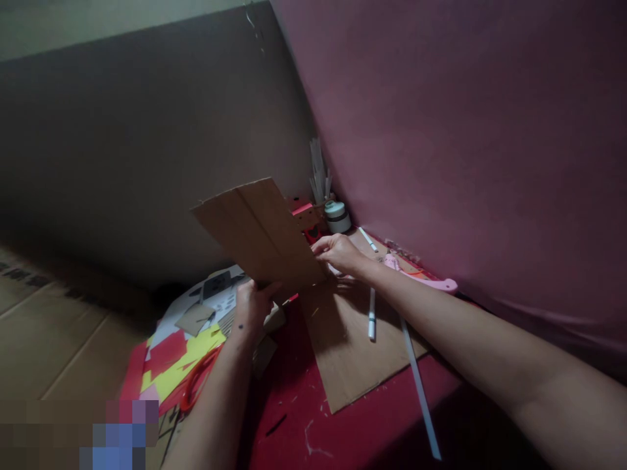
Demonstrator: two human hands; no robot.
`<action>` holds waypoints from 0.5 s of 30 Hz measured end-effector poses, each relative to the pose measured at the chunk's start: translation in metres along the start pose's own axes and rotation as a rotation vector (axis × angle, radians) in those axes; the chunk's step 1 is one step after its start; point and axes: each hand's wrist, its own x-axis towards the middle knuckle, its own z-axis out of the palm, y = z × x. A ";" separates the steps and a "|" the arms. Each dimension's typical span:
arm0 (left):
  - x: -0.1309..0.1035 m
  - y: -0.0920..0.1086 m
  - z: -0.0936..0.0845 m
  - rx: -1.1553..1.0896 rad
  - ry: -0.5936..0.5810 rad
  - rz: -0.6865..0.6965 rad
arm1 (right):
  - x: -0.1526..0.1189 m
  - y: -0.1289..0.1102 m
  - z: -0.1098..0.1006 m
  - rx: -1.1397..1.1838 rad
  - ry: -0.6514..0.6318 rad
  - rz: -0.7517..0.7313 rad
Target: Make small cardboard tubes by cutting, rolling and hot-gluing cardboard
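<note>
A brown cardboard sheet (255,228) with a crease down it is held up at a slant above the table. My left hand (251,307) grips its lower left edge, thumb and fingers closed on it. My right hand (340,253) pinches the sheet's right edge near the bottom corner; some fingertips are hidden. Beneath the right hand, a second cardboard piece (357,365) lies flat. On it rest a white marker-like pen (372,320) and a long pale strip (416,378), which runs past its front edge.
Red-handled scissors (196,382) and yellow paper scraps (189,356) lie to the left on the red tabletop (294,418). A pink-handled tool (441,285) sits along the right wall. A lidded jar (337,217) and several white sticks (318,173) stand in the back corner.
</note>
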 end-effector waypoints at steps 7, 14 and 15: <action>0.007 -0.005 -0.005 -0.060 0.024 -0.027 | 0.002 0.001 -0.004 0.040 -0.011 -0.074; 0.001 0.002 -0.003 -0.151 -0.029 -0.081 | 0.002 -0.002 -0.006 0.063 0.013 -0.115; 0.000 0.003 -0.003 -0.167 -0.042 -0.084 | 0.002 -0.004 -0.007 0.067 0.019 -0.125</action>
